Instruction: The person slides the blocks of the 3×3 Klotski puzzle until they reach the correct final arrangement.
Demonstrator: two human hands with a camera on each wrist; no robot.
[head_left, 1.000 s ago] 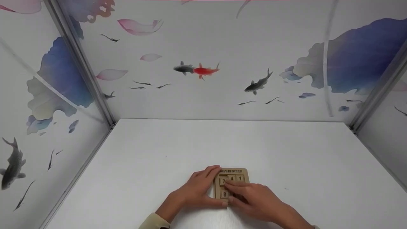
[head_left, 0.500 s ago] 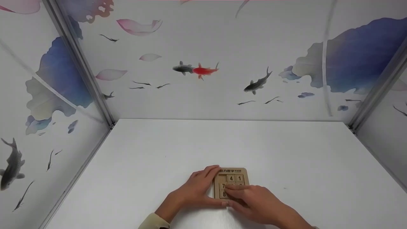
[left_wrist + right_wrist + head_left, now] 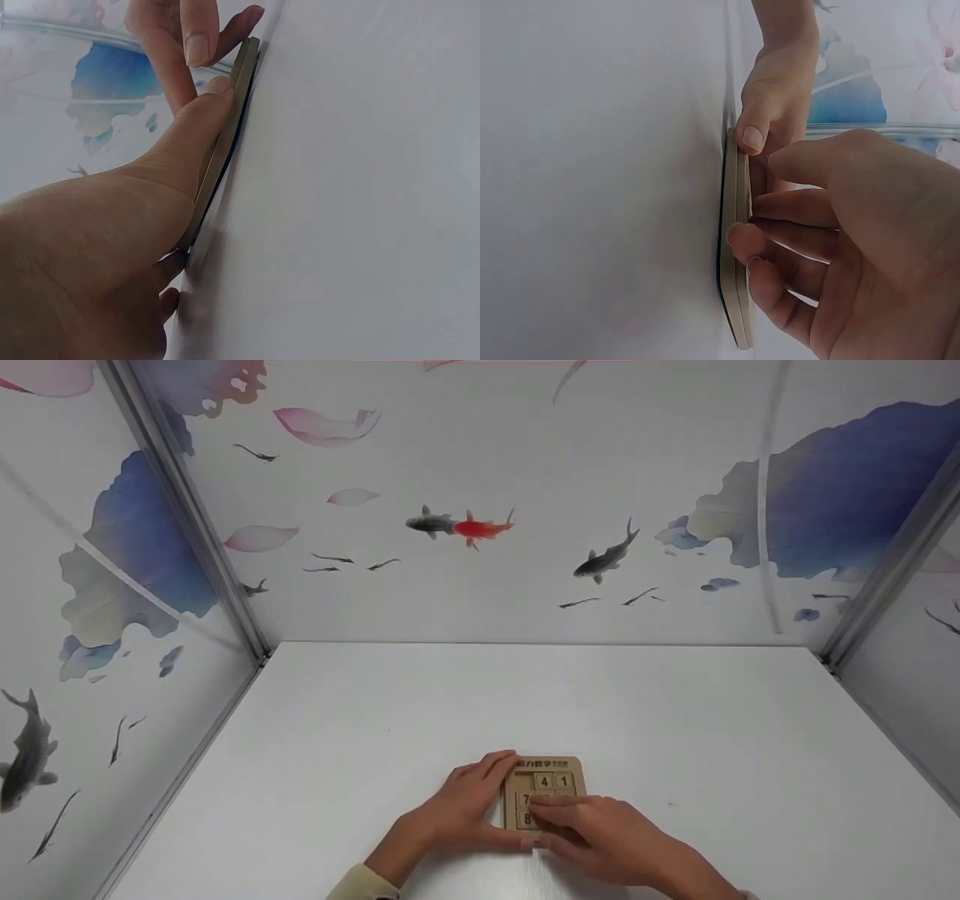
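A wooden number sliding puzzle lies flat on the white table. My left hand grips its left side, fingers at the far left corner and thumb along the near edge. My right hand rests over the lower right, fingertips touching the tiles beside the 7 tile. The 8 tile is partly visible below it. At the top are the 4 tile and 1 tile, with a vacant slot left of them. The remaining tiles are mostly hidden. In the right wrist view, the right fingers lie loosely bent against the puzzle's edge.
The white table extends around the puzzle. Panels with painted fish and petals, such as the back wall, enclose it behind and at both sides. Metal posts, including the left post, stand at the back corners.
The 7 tile has slid toward me, down against the 8 tile, uncovering the top left slot. My right fingertips moved slightly nearer with it. My left hand has stayed in place.
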